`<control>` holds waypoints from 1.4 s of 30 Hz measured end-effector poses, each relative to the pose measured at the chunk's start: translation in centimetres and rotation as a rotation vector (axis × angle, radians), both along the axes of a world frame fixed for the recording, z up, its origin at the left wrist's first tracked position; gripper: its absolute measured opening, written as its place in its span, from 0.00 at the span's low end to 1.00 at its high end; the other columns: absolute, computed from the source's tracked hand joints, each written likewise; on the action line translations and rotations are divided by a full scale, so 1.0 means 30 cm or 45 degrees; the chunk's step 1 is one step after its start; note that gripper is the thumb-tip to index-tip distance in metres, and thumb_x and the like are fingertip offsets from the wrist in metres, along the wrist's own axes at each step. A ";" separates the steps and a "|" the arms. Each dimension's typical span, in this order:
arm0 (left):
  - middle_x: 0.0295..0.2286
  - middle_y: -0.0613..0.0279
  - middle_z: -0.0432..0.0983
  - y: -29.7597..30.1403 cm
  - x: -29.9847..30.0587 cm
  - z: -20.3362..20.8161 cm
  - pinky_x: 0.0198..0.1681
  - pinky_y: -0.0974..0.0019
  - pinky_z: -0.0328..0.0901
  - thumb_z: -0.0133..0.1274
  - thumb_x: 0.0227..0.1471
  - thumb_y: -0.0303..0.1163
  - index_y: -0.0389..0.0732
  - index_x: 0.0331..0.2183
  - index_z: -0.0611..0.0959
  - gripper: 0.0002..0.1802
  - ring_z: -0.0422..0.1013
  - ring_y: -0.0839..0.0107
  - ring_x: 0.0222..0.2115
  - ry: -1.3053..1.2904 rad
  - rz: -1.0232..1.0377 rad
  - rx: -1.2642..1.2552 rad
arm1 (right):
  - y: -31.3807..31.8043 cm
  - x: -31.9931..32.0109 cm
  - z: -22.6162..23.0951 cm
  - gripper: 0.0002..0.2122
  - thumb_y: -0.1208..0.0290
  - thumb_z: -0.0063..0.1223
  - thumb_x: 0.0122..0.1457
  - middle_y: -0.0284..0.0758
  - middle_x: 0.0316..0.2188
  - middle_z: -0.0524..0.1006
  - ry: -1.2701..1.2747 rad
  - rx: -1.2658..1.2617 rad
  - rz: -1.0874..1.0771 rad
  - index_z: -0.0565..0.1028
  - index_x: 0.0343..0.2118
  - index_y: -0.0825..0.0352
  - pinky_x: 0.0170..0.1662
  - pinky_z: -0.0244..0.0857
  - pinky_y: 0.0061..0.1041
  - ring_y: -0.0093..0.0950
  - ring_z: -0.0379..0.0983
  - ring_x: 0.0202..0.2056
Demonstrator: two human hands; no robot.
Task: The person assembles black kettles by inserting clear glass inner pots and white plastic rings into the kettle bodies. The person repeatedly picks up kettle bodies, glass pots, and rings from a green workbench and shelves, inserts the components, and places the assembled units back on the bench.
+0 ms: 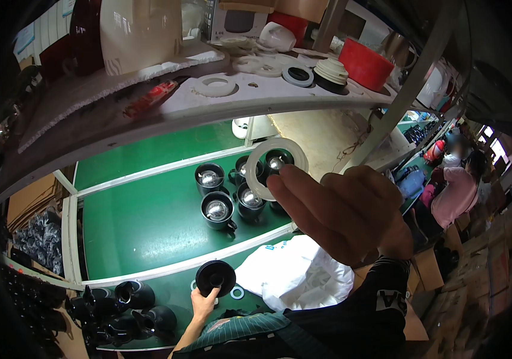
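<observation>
Right hand [351, 215] pinches translucent rubbery ring [275, 167]; left hand [203, 304] grips round black lid [215, 277].

We see black kettle bodies [217, 209] clustered on the green belt [136, 221] at centre, a white bag [295, 272] at five o'clock, a red tub [365, 63] at one o'clock.

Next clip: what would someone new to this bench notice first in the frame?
The raised right hand fills the centre, pinching a translucent white rubber ring up close to the camera. Behind the ring, a cluster of black kettle bodies with shiny metal insides stands on the green conveyor belt. Low down, the left hand grips a round black plastic lid.
</observation>
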State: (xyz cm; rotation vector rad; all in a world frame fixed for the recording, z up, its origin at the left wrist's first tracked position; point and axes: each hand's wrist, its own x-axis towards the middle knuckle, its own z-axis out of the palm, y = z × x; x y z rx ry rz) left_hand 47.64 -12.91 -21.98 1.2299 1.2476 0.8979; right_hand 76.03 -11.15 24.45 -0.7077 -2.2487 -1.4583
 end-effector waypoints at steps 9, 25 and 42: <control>0.27 0.59 0.85 -0.008 -0.010 -0.007 0.35 0.66 0.72 0.68 0.49 0.34 0.28 0.36 0.86 0.18 0.78 0.75 0.29 0.020 0.024 -0.010 | -0.024 0.008 -0.019 0.12 0.70 0.72 0.52 0.31 0.45 0.83 0.118 -0.072 0.166 0.85 0.40 0.64 0.23 0.54 0.13 0.13 0.67 0.24; 0.29 0.61 0.85 -0.005 -0.018 -0.032 0.36 0.67 0.72 0.68 0.49 0.33 0.29 0.37 0.87 0.17 0.77 0.76 0.29 -0.024 -0.014 -0.087 | 0.076 0.032 -0.239 0.16 0.73 0.62 0.56 0.34 0.42 0.81 0.598 -0.653 0.253 0.82 0.49 0.65 0.28 0.72 0.24 0.23 0.78 0.30; 0.32 0.57 0.85 -0.013 -0.051 -0.041 0.40 0.66 0.72 0.68 0.49 0.33 0.27 0.38 0.86 0.19 0.79 0.72 0.33 -0.017 0.240 -0.124 | -0.181 -0.263 -1.980 0.06 0.72 0.52 0.58 0.39 0.39 0.75 0.359 -1.927 -0.607 0.77 0.35 0.64 0.42 0.73 0.36 0.37 0.77 0.44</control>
